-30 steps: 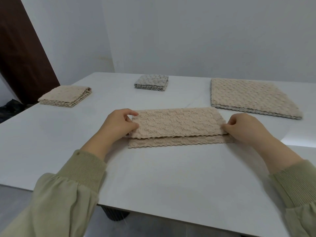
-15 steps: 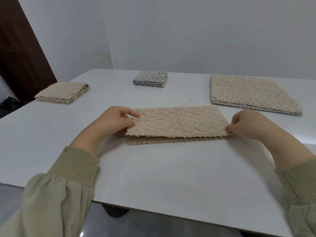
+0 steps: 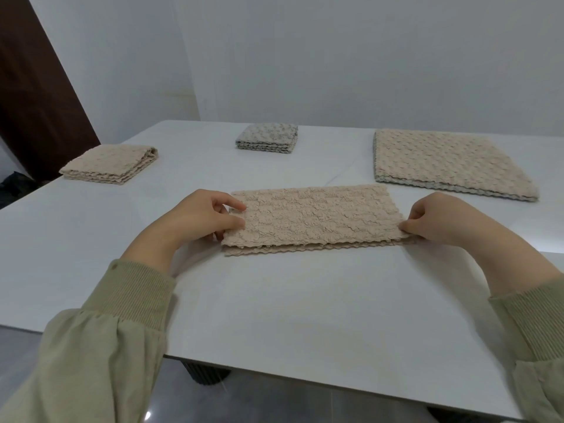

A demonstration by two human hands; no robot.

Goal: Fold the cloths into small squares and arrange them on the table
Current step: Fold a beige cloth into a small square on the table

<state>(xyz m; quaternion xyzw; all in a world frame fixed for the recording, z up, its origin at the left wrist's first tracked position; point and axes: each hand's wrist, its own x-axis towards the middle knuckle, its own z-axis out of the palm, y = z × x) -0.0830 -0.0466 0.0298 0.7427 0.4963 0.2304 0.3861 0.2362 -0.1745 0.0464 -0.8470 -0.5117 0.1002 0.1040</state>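
A beige textured cloth (image 3: pixel 317 216), folded in half into a long strip, lies in the middle of the white table (image 3: pixel 305 300). My left hand (image 3: pixel 198 218) pinches its left end between thumb and fingers. At the strip's near right corner, my right hand (image 3: pixel 439 216) pinches the top layer. The top layer's near edge sits slightly behind the bottom layer's edge. A small folded beige square (image 3: pixel 110 167) rests at the far left, and a small folded grey square (image 3: pixel 268 138) at the far middle.
A stack of larger flat beige cloths (image 3: pixel 442 161) lies at the far right of the table. White walls stand behind the table, and a dark brown door (image 3: pixel 36 96) is at the left. The table's near edge runs just in front of my sleeves.
The top layer's near edge has come toward me and now nearly meets the bottom layer's edge. Both hands keep their hold on the cloth's ends.
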